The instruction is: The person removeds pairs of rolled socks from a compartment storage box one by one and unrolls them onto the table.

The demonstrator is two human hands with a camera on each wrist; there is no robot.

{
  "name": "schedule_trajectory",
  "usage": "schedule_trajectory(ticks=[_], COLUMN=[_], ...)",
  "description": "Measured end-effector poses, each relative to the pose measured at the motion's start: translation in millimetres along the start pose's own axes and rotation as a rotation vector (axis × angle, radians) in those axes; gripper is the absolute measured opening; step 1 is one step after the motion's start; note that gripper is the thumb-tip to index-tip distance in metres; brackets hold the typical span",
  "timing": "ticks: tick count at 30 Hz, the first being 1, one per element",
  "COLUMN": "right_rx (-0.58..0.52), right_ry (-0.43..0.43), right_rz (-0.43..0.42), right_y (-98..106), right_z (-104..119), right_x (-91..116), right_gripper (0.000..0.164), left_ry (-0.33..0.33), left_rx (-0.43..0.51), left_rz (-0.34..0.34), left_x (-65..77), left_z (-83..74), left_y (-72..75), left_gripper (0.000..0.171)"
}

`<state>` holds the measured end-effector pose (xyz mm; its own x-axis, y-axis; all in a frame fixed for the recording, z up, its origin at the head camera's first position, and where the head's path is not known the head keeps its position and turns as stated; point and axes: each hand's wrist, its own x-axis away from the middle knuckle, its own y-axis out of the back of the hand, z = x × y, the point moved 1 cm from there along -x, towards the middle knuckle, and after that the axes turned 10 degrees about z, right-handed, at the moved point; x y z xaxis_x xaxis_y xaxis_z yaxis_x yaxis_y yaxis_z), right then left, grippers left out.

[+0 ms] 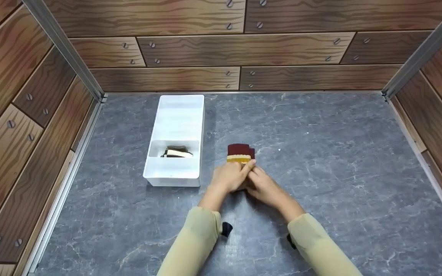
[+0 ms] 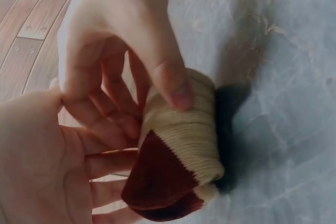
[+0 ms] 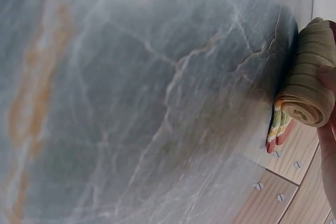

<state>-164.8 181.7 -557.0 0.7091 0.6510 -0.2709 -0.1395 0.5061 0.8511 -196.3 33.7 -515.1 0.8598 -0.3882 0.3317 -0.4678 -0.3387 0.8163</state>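
Observation:
A pair of beige socks (image 2: 184,124) with maroon patches is partly rolled up on the tabletop, its ribbed part wound into a spiral. Flat maroon ends with a cream and yellow band stick out beyond the hands in the head view. My left hand (image 1: 229,176) grips the roll, thumb pressed on top and fingers bent behind it. My right hand (image 1: 266,186) meets it from the right; in the left wrist view its fairly straight fingers (image 2: 107,163) reach behind the socks. Its fingertips are hidden there.
Left of the hands stands a long white divided box (image 1: 175,168). A folded dark and cream item (image 1: 178,152) lies in one of its compartments. Wood-patterned panels (image 1: 244,50) enclose the grey marbled tabletop (image 1: 320,153) at the back and both sides.

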Motion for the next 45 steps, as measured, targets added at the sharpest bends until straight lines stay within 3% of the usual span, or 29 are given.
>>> schedule_trajectory(ticks=[10, 14, 22, 27, 30, 33, 37, 45], right_rx=[-0.03, -0.036, -0.007, -0.013, -0.009, -0.004, -0.006, 0.013], right_ry=[-0.013, -0.015, 0.034, 0.081, 0.088, 0.074, 0.043, 0.016], right_rz=[0.027, 0.027, -0.024, -0.042, -0.048, -0.051, -0.046, -0.084], right_y=[2.2, 2.5, 0.1, -1.2, -1.4, -0.8, -0.6, -1.2], right_z=[1.5, 2.7, 4.1, 3.4, 2.7, 2.8, 3.7, 5.1], right_x=[-1.0, -1.2, -4.2, -4.1, -3.2, -2.0, -0.8, -2.1], right_gripper=[0.059, 0.055, 0.047, 0.048, 0.048, 0.048, 0.048, 0.031], left_ry=[0.039, 0.039, 0.069, 0.078, 0.046, -0.043, -0.163, -0.174], left_rx=[0.102, 0.138, 0.208, 0.177, 0.149, 0.155, 0.196, 0.195], left_rz=[0.013, 0.019, 0.06, 0.051, 0.001, -0.026, -0.009, 0.065], left_x=[-6.7, -11.7, -19.5, -21.3, -18.4, -13.1, -7.0, -6.0], left_z=[7.4, 9.8, 11.3, 10.3, 9.5, 9.6, 11.4, 15.6], left_y=[-3.2, -0.4, 5.9, 6.9, 6.0, 4.5, 2.2, -2.5], left_gripper=[0.087, 0.091, 0.087, 0.086, 0.082, 0.076, 0.066, 0.073])
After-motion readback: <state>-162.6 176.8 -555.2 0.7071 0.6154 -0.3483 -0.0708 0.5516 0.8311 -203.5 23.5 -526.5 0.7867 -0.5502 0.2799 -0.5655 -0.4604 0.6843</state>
